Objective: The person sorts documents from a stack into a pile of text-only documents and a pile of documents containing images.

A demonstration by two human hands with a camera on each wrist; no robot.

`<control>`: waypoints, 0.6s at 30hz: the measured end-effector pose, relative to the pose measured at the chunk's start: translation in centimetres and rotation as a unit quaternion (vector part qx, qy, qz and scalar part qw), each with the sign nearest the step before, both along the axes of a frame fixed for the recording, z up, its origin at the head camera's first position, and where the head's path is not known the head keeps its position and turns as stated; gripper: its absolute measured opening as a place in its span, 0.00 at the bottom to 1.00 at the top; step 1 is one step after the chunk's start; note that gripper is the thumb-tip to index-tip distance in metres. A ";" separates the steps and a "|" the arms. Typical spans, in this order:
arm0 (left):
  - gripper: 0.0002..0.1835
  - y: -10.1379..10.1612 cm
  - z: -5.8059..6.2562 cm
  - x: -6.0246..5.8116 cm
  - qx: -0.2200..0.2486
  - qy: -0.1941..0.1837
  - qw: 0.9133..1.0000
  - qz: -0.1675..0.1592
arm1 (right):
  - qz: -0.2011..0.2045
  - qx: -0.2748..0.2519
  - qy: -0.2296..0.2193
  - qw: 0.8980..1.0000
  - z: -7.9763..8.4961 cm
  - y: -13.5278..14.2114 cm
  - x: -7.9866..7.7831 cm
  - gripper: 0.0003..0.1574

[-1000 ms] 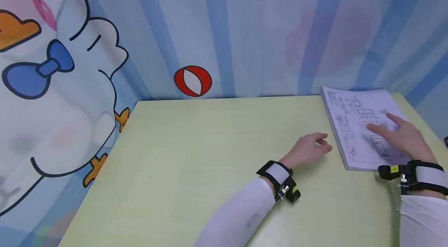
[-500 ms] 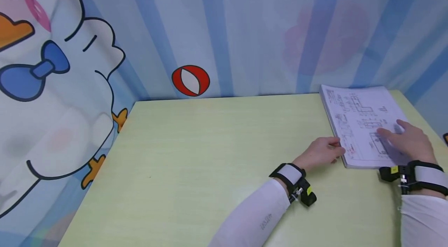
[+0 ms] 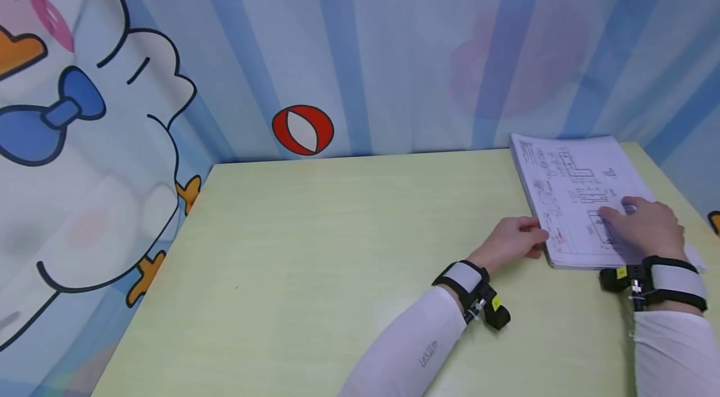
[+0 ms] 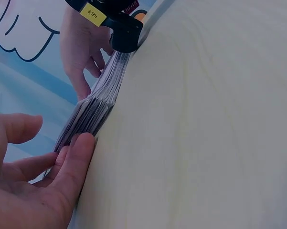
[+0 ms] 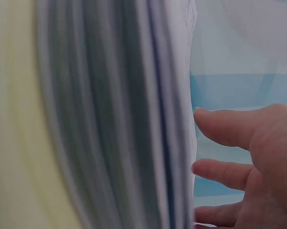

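A thick stack of printed paper sheets lies at the back right of the table, its top page showing line drawings and text. My left hand is at the stack's left edge. In the left wrist view its fingertips meet the layered side of the sheets, while the thumb stays apart. Over the stack's lower right part is my right hand, fingertips on the top page. The right wrist view has the sheet edges up close, with the thumb and fingers spread against the top face.
The pale yellow-green table extends to the left of the stack. Behind it hangs a blue striped backdrop printed with a duck and a red ball. A white sheet corner sticks out by the right wrist.
My left hand has moved right and reached the stack's left edge. My right hand has drawn back toward the lower right of the stack, and a sheet corner now shows beside its wrist.
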State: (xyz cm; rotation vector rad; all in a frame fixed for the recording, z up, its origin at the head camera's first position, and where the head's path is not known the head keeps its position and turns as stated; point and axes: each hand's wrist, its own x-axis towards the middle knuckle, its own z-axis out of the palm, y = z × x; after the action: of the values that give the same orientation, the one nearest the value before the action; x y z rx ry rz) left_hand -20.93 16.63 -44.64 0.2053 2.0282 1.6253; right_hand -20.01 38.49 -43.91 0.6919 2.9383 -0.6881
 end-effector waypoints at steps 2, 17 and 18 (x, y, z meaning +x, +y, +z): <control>0.17 0.1 0.0 0.0 0.002 -0.002 1.000 0.006 | -0.005 -0.005 0.002 1.000 -0.1 0.0 0.0 0.50; 0.13 1.1 0.0 -0.1 0.023 -0.022 0.995 0.097 | 0.030 -0.022 0.003 0.999 0.8 -0.5 0.6 0.50; 0.12 1.1 0.0 -0.1 0.023 -0.018 0.995 0.097 | 0.036 -0.026 0.003 0.999 0.9 -0.6 0.6 0.51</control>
State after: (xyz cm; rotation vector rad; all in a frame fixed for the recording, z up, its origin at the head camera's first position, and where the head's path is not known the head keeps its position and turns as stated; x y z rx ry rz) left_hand -21.07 17.77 -44.60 -0.0065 2.0371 1.7800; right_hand -19.37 37.93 -43.03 0.5772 2.9240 -0.7579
